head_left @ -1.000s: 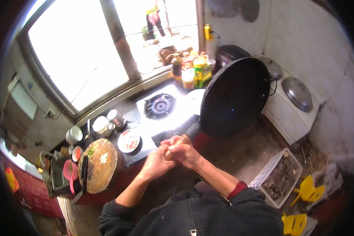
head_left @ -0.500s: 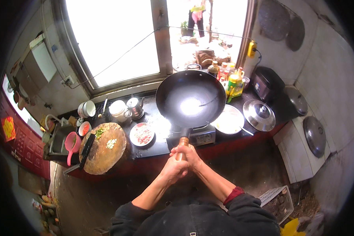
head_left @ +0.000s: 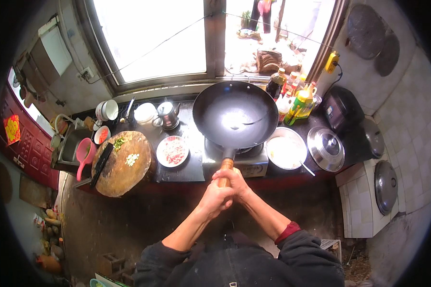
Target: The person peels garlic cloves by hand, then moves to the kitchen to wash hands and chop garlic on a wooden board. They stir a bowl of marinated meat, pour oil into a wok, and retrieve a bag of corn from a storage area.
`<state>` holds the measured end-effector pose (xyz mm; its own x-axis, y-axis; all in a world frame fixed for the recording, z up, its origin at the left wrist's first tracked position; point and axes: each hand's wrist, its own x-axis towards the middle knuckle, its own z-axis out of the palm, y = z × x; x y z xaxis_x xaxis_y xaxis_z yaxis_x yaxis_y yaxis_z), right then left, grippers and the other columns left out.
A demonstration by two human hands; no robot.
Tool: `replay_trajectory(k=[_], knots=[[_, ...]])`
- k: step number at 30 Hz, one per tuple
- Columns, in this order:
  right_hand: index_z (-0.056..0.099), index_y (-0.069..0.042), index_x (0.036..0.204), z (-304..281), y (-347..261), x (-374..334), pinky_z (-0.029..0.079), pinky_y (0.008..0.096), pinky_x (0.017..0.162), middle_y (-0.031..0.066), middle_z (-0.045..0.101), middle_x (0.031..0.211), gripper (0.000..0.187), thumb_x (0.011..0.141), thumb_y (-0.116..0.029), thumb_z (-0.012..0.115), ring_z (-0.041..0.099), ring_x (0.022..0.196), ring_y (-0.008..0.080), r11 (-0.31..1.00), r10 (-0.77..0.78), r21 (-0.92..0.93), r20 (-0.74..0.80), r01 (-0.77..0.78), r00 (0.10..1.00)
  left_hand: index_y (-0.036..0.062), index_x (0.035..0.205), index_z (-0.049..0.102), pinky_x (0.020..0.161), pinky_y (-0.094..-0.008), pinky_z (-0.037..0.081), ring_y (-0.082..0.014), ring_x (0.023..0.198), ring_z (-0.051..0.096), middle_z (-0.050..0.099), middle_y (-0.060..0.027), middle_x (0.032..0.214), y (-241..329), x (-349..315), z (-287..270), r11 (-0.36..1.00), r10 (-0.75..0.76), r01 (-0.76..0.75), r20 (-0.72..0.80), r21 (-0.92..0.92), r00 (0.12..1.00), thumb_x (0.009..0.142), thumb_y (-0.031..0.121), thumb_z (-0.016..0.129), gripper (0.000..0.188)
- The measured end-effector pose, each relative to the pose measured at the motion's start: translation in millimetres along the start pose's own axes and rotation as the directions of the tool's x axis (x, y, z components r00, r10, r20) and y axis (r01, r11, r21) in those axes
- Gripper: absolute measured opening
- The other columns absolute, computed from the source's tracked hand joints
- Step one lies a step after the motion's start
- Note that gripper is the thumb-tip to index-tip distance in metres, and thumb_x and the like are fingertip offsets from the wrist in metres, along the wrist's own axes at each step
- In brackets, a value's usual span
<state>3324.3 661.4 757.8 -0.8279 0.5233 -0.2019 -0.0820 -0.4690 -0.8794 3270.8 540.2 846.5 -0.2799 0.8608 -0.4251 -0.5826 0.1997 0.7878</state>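
Note:
A black wok (head_left: 215,110) is over the silver portable stove (head_left: 210,165), its dark inside facing up with a bright patch of light. I cannot tell if it touches the burner. Both my hands are closed round its wooden handle (head_left: 227,164). My right hand (head_left: 235,182) grips it toward the wok, and my left hand (head_left: 214,198) grips the rear end, pressed against the right. Left of the stove sits a white plate (head_left: 160,160) of sliced pinkish food. A white bowl (head_left: 297,167) with a spoon-like utensil stands on the right.
A round wooden chopping board (head_left: 139,174) holds chopped green and pale pieces and a dark knife (head_left: 102,165). Beside it are a pink ladle (head_left: 85,155) and a sink (head_left: 69,152). Bottles (head_left: 299,106), a metal lid (head_left: 323,153) and a dark appliance (head_left: 342,112) line the right.
The view has shifted, with the counter's right side nearer. More of the stove shows under the wok, which sits slightly farther off. Both hands keep their hold on the handle.

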Motion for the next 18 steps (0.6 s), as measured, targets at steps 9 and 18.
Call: replay_trajectory(k=[9, 18], knots=[[0.056, -0.005, 0.096, -5.4, 1.1, -0.2, 0.055, 0.0353, 0.071, 0.011, 0.065, 0.088, 0.033, 0.087, -0.036, 0.062, 0.063, 0.072, 0.0219, 0.97, 0.241, 0.042, -0.048, -0.239, 0.969, 0.0058, 0.104, 0.052, 0.046, -0.0241, 0.043, -0.014, 0.059, 0.059, 0.059, -0.006, 0.083, -27.9, -0.6, -19.2, 0.996, 0.037, -0.036, 0.019, -0.082, 0.999, 0.092, 0.032, 0.064, 0.031], [0.056, -0.001, 0.121, 37.6, 27.1, -68.4, 0.054, 0.038, 0.088, 0.0181, 0.065, 0.117, 0.046, 0.101, -0.042, 0.048, 0.068, 0.101, 0.0295, 0.901, 0.416, -0.093, -0.091, -0.423, 0.905, 0.0074, 0.116, 0.068, 0.089, -0.0364, 0.051, -0.019, 0.109, 0.062, 0.067, -0.0051, 0.118, -114.6, -169.5, -175.8, 0.965, -0.101, 0.193, -0.422, 0.179, 0.901, 0.1, 0.04, 0.049, 0.041]])
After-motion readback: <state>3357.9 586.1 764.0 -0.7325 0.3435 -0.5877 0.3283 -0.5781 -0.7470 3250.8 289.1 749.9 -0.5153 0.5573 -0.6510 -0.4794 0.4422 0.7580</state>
